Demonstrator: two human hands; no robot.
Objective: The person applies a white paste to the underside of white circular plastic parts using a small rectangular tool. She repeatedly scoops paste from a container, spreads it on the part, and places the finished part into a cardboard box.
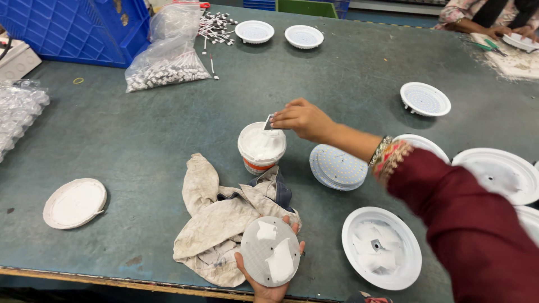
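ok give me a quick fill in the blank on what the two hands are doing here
1. The right hand holds a small flat scraper over the open ____ of white paste.
2. The left hand holds a grey ____ smeared with white paste.
3. The tub stands just beyond a crumpled ____.

Missing words: tub; disc; cloth

My right hand [303, 119] hangs over the round white paste tub [261, 147]. Crumpled beige rag [224, 216] lies before it; stacked round LED boards [338, 167] right; on the surface [140, 134].
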